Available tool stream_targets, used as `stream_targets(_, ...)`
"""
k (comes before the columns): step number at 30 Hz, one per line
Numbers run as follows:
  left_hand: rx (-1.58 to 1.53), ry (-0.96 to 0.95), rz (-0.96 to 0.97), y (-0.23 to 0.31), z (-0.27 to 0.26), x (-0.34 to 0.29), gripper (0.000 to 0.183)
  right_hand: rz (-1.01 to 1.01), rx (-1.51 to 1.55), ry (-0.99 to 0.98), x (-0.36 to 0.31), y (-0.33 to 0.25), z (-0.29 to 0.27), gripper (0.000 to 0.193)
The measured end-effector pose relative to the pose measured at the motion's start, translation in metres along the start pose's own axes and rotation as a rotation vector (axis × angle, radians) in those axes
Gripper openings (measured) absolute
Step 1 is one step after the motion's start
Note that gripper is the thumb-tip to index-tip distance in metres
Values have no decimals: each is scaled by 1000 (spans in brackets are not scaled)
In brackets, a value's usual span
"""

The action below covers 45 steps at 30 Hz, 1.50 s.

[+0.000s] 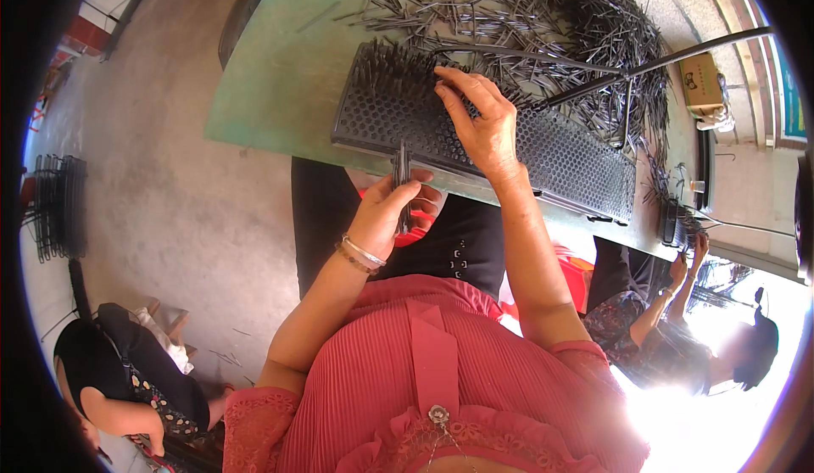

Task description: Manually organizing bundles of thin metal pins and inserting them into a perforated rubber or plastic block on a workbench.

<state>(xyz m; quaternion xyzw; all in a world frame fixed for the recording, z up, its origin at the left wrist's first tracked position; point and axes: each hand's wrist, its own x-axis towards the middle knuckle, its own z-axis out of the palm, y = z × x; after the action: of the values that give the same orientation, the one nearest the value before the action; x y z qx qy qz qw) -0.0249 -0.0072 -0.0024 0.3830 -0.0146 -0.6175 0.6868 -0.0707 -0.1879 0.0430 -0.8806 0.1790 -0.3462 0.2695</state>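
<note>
My left hand is closed around a small bundle of thin dark rods, held upright just off the table's near edge. Over the black perforated tray, my right hand has its thumb and forefinger drawn together at the rods. Whatever is between those fingertips is too small to make out. Many dark rods stand upright in the holes at the tray's left end. Toward the right, the tray's holes show bare.
A large heap of loose dark rods covers the far side of the green tabletop. A black metal bar frame crosses above the tray. At right, another person works at a similar tray; one more person is at lower left.
</note>
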Motion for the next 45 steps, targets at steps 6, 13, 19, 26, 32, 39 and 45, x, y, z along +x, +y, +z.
stream_targets(6, 30, -13, 10, -1, 6, 0, 27, -34, -15, 113, -7, 4, 7, 19)
stream_targets(13, 21, -69, 26, -4, 7, 5, 32, -96, -136, 130, -1, 4, 5, 20)
stream_targets(19, 7, -79, 26, -3, 10, 6, 31, -178, -148, 47, -3, 4, 6, 19)
stream_targets(26, 40, -91, -38, -2, 10, 2, 31, -104, -196, 191, -9, 7, 9, 17)
stream_targets(32, 64, -66, -104, 10, 20, -4, 33, -1, -155, 212, -11, 3, 12, 18)
stream_targets(39, 78, -126, -8, -3, 8, 5, 33, -73, -116, 180, -15, -4, -3, 21)
stream_targets(45, 167, -197, 89, 4, 21, -2, 32, 580, 445, -193, -40, -28, -25, 28)
